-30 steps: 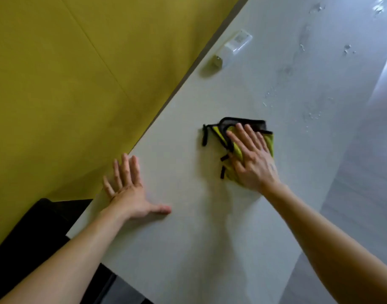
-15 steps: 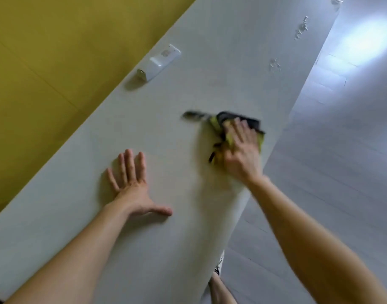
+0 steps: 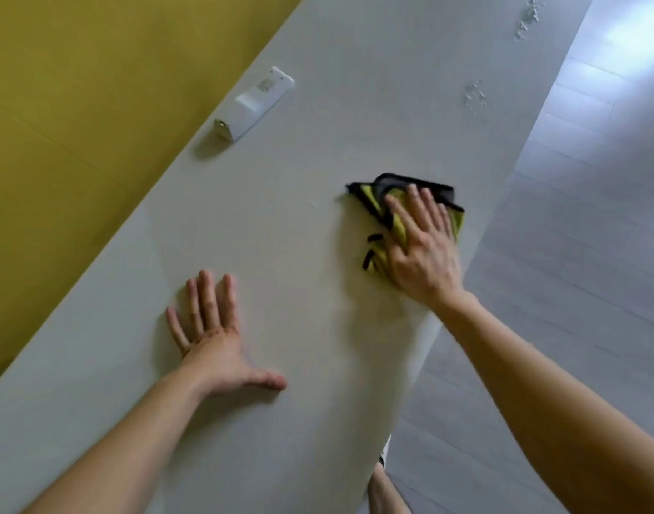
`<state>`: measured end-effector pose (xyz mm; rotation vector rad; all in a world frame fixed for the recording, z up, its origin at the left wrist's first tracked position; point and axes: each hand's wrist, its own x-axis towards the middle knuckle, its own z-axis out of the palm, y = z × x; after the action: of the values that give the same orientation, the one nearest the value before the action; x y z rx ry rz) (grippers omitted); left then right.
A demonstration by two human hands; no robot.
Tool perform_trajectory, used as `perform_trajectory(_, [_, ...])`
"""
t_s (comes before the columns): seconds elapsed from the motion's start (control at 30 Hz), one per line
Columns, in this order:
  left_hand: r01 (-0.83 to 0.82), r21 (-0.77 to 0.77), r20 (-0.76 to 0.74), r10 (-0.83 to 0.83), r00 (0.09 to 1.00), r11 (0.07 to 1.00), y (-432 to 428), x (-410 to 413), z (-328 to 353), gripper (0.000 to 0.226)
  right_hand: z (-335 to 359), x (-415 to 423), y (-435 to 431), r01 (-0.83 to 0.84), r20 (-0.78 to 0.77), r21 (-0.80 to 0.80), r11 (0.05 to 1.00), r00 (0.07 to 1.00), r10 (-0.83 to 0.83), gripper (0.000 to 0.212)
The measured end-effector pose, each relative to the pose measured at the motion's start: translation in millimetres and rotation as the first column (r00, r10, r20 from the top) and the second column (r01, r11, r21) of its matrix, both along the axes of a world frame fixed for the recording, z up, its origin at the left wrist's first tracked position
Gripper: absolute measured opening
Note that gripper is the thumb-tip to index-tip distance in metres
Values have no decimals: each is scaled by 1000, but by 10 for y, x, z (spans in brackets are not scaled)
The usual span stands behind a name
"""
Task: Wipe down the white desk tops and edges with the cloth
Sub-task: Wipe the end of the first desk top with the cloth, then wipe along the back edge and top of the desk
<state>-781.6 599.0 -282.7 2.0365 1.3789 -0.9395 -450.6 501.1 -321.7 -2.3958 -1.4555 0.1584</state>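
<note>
The white desk top (image 3: 280, 254) runs from lower left to upper right. A yellow-green cloth with black trim (image 3: 381, 202) lies folded near the desk's right edge. My right hand (image 3: 422, 246) presses flat on the cloth with straight fingers, covering most of it. My left hand (image 3: 214, 335) rests flat on the bare desk to the left, fingers spread and thumb out. Water droplets (image 3: 475, 96) sit on the desk farther up, beyond the cloth.
A white remote-like device (image 3: 255, 103) lies at the desk's far edge against the yellow partition wall (image 3: 95, 105). Pale grey floor (image 3: 559, 254) lies right of the desk edge. More droplets (image 3: 527, 20) show near the top. My leg shows below the desk edge.
My right hand slid the cloth from the desk's middle toward its right edge, then held about there. The view shifted along the desk. My left hand stayed planted.
</note>
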Motion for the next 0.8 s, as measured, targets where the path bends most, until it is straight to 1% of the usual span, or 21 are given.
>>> perform_trajectory(0.03, [5,-1,4,-5,1000,1000,-7,-9,-4,196,11,193,33,178,-8,-30,984,984,-178,72])
perform_trajectory(0.07, [14,0,13,-14,1000,1000,-10,-12,-5,196,39,239,109,323,-25,-60,945,945,-325,75])
perform_trajectory(0.1, [16,3,23,-16,1000,1000,-5,-16,-5,196,55,142,221,428,-45,-91,899,900,-433,78])
perform_trajectory(0.13, [12,0,32,-12,999,1000,-4,-13,11,196,76,-83,332,484,-56,-119,867,869,-492,81])
perform_trajectory(0.17, [11,-2,40,-11,999,1000,-4,-11,28,196,102,-376,420,474,-52,-127,871,874,-483,83])
perform_trajectory(0.2, [19,1,46,-19,999,1000,-3,-12,36,196,120,-697,490,391,-41,-103,915,917,-397,84])
perform_trajectory(0.27, [32,4,46,-32,998,999,-1,5,47,196,120,-1261,526,65,-12,-69,995,998,-66,79])
perform_trajectory(0.3, [27,2,47,-27,999,1000,6,17,57,197,129,-1407,492,-128,-5,-90,988,992,128,74])
perform_trajectory(0.33, [29,7,47,-29,998,1000,9,21,63,196,153,-1388,458,-289,-3,-98,952,957,291,69])
perform_trajectory(0.37, [35,15,48,-36,998,999,2,16,66,196,165,-1223,433,-395,-13,-95,914,918,396,66])
perform_trajectory(0.4, [39,19,53,-40,998,999,-12,5,56,195,149,-988,421,-423,-16,-94,901,906,423,65])
perform_trajectory(0.43, [38,22,63,-39,997,999,-18,-1,34,194,140,-714,416,-369,-14,-95,925,929,369,64])
perform_trajectory(0.47, [31,24,74,-33,997,999,-18,1,12,194,130,-424,423,-237,-5,-94,967,971,238,66])
perform_trajectory(0.5, [30,26,87,-32,996,999,-20,2,-9,194,139,-147,430,-56,-9,-98,994,998,55,71])
perform_trajectory(0.53, [33,33,102,-36,994,999,-28,2,-21,193,153,60,445,123,-22,-114,986,992,-127,79])
perform_trajectory(0.57, [37,49,112,-42,993,998,-36,-3,-36,194,166,144,502,259,-42,-138,956,963,-267,87])
perform_trajectory(0.6, [41,56,112,-47,993,998,-38,1,-42,194,169,92,599,343,-37,-159,926,935,-353,90])
perform_trajectory(0.63, [38,43,101,-42,994,998,-27,6,-29,194,166,-69,729,356,-19,-179,917,931,-365,90])
perform_trajectory(0.67, [34,17,88,-36,995,999,-19,3,-6,194,163,-293,851,292,-2,-187,938,955,-298,87])
perform_trajectory(0.73, [60,-45,46,-58,997,997,30,11,95,190,171,-772,1018,3,33,-159,987,999,2,81])
perform_trajectory(0.8, [99,-159,-30,-105,994,982,209,120,286,177,144,-984,1081,-309,49,-142,940,947,318,74])
